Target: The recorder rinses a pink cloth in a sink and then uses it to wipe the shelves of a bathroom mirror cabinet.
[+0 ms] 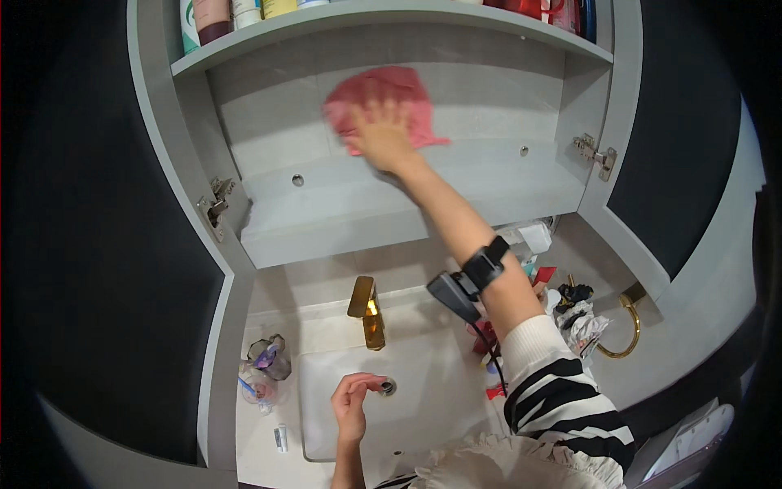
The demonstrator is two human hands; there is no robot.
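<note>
My right hand [383, 134] lies flat with spread fingers on a pink cloth [395, 85], pressing it against the tiled back wall of the open cabinet. The hand is slightly blurred. The cloth bunches around the fingers, and one corner trails to the right. A black strapped device [482, 265] with a cable sits on my right forearm. Lower down, my left hand [352, 405] hovers over the white sink [423, 424] near its drain [388, 386]. Its fingers are loosely bent, the thumb stands apart, and nothing is in it.
Cabinet doors stand open at both sides on metal hinges [216, 208]. Above, a shelf [391, 18] carries bottles and a red item. A gold faucet [371, 318] rises behind the sink. Jars [271, 359] stand left; assorted items and a gold towel ring [634, 326] are right.
</note>
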